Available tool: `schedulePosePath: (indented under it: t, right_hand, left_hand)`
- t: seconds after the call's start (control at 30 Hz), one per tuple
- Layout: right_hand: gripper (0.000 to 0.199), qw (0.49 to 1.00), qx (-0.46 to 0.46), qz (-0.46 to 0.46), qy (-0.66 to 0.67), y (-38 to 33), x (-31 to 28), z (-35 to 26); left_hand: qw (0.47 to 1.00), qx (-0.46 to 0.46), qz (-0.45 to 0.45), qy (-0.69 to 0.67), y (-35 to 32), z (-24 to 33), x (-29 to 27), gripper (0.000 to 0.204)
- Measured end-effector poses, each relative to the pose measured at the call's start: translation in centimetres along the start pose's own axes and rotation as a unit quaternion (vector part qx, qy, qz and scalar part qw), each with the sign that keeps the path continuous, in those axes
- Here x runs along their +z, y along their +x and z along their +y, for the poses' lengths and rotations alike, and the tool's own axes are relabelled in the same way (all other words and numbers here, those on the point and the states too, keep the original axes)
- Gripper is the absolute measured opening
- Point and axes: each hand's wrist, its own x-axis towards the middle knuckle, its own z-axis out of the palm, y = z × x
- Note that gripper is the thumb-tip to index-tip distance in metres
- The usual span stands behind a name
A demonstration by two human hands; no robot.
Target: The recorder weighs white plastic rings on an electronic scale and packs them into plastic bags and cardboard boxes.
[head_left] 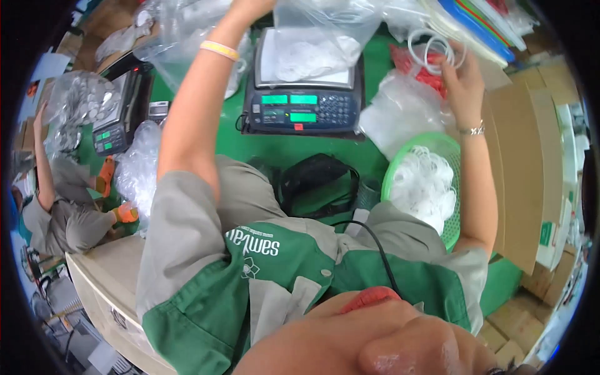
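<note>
My left hand (251,7) is raised at the top edge, mostly cut off, and grips the mouth of a clear plastic bag (315,40). The bag holds white rings and hangs over the platform of a dark digital scale (303,103) with green displays. Off to the right, my right hand (461,78) pinches a few thin white rings (431,47) just beside the bag. Below that hand stands a green mesh basket (451,147) heaped with more white rings (422,184).
The table has a green top (281,147). A black pouch (319,184) lies in front of the scale. Cardboard sheets (525,175) lie at the right. At the left a co-worker (59,206) sits by a second scale (112,128) and bags of rings (137,169).
</note>
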Motion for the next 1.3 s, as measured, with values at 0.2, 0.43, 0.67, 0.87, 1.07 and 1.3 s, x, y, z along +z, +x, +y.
schedulePosePath:
  t: [0.2,0.43,0.67,0.87,1.07,1.3]
  right_hand:
    - [0.029,0.958,-0.256,0.121,-0.041,9.5,6.8,-7.2]
    - [0.025,0.954,-0.135,-0.192,-0.187,8.4,11.2,-6.0]
    - [0.020,0.954,-0.192,-0.201,-0.111,2.6,4.0,-5.2]
    - [0.020,0.976,-0.095,-0.195,-0.023,-0.7,-0.5,-5.9]
    - [0.019,0.981,-0.019,-0.192,0.002,-2.0,-1.6,-4.5]
    - [0.019,0.958,0.054,-0.247,-0.139,-6.0,-4.5,0.4]
  left_hand:
    - [0.865,0.057,0.092,0.489,0.6,-0.2,5.2,0.083]
    - [0.868,-0.031,0.030,0.495,-2.2,-0.2,4.0,0.047]
    - [0.940,-0.113,0.105,0.303,-0.2,-0.1,2.6,0.021]
    - [0.913,0.121,0.315,0.228,2.5,-0.7,-7.1,0.022]
    - [0.928,0.037,0.363,0.073,-3.9,4.5,-12.2,0.026]
    - [0.823,-0.222,0.392,0.347,-12.5,-8.5,-21.3,0.032]
